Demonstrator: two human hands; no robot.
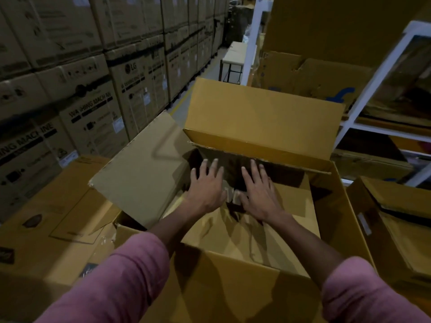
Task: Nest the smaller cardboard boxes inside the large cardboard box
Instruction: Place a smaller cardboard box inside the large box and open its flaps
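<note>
Both hands reach into the big box [245, 283], fingers straight and spread: the left hand [206, 186] and right hand [260, 194] press flat on a small box [275, 206] lying inside it, gripping nothing. The likely snag is the inner flaps (one far flap [263, 117] stands up, a side flap [144, 166] leans left); pushed unevenly, the small box could jam crooked or crush a flap beneath it.
</note>
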